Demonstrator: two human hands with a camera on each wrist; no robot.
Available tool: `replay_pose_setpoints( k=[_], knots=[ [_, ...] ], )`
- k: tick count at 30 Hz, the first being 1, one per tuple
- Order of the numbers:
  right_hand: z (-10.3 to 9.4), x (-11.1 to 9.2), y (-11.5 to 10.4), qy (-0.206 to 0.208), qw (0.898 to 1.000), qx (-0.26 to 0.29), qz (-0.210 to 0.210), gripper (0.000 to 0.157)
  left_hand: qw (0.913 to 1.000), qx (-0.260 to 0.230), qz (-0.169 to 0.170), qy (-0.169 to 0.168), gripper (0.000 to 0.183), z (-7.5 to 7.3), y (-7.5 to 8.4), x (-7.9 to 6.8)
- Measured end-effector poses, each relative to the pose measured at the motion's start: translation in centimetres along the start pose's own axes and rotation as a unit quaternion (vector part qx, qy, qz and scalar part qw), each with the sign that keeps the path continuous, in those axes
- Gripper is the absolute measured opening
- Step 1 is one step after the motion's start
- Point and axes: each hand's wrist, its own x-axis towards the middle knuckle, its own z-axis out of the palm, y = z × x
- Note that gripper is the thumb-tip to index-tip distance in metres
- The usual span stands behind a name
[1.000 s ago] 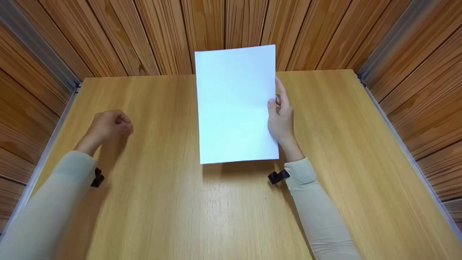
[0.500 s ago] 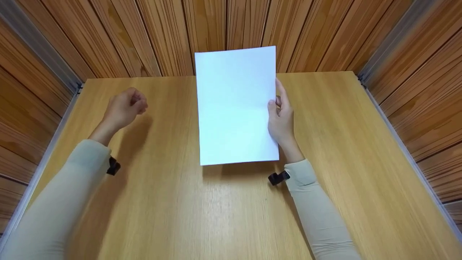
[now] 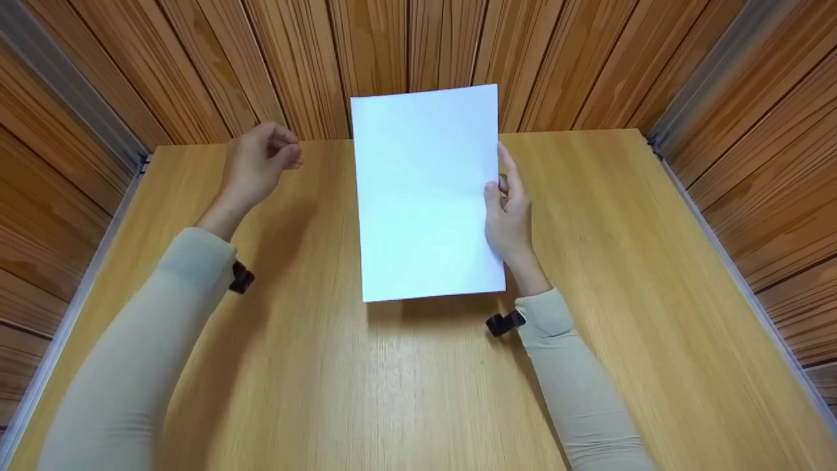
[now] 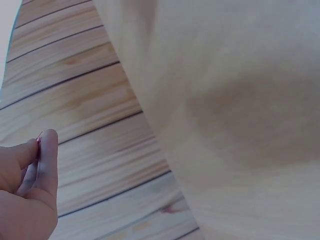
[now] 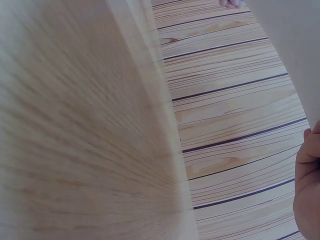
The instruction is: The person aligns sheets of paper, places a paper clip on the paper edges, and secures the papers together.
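A blank white sheet of paper [image 3: 425,196] is held up over the table in the head view, tilted toward me. My right hand [image 3: 511,219] grips its right edge, thumb on the front and the other fingers partly hidden behind. In the right wrist view, the paper [image 5: 290,35] shows as a pale surface beside the right hand [image 5: 309,190]. My left hand [image 3: 258,160] is raised to the left of the sheet, apart from it, its fingers curled and thumb meeting index finger. A tiny reddish speck shows at those fingertips in the left wrist view, too small to identify.
The light wooden table [image 3: 314,366] lies below both arms. Wood-plank walls [image 3: 301,59] stand at its back and sides, with grey metal strips [image 3: 693,72] along the corners. A small black wrist camera [image 3: 503,322] sits at the right cuff, another [image 3: 241,278] at the left.
My left hand has risen and moved right and farther forward, closer to the paper, its fingers still curled. The right hand and the paper stay nearly in place.
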Motion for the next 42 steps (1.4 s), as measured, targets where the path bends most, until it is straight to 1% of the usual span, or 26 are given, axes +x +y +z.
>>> replay_pose_setpoints(
  k=[3,6,12,18,20,23,25,33,37,42],
  knots=[
    [0.1,0.0,-0.1,0.002,1.0,0.004,0.003,0.059,1.0,0.008,0.004,0.002,0.014,0.4,0.9,0.5],
    [0.3,0.0,-0.1,0.0,1.0,0.004,0.008,0.059,0.9999,0.004,0.004,0.008,0.016,0.7,1.6,0.8],
    [0.7,0.2,-0.1,-0.001,1.0,0.002,0.004,0.057,0.9995,-0.019,-0.001,0.023,0.016,0.9,2.6,1.6],
    [1.0,0.2,-0.1,-0.012,1.0,0.011,-0.006,0.057,0.9977,-0.051,-0.023,0.04,0.02,0.9,3.9,2.5],
    [1.0,0.2,-0.1,-0.015,1.0,0.011,-0.008,0.058,0.9974,-0.053,-0.02,0.044,0.019,1.0,4.3,2.8],
    [0.9,0.2,-0.3,-0.015,1.0,0.008,-0.008,0.058,0.9975,-0.051,-0.007,0.049,0.018,1.2,4.8,3.2],
    [0.9,0.2,-0.4,-0.014,1.0,0.004,-0.007,0.059,0.9976,-0.046,-0.003,0.051,0.017,1.3,5.1,3.4],
    [1.0,0.1,-0.4,-0.01,1.0,-0.001,0.007,0.057,0.9974,-0.041,-0.006,0.059,0.012,1.5,5.8,4.1],
    [1.0,0.0,-0.4,-0.015,1.0,0.0,-0.001,0.058,0.9971,-0.049,-0.005,0.058,0.017,1.7,5.9,4.2],
    [0.8,-0.1,-0.2,-0.024,1.0,0.005,-0.019,0.057,0.9959,-0.07,-0.012,0.055,0.015,1.7,6.2,4.4]
  ],
)
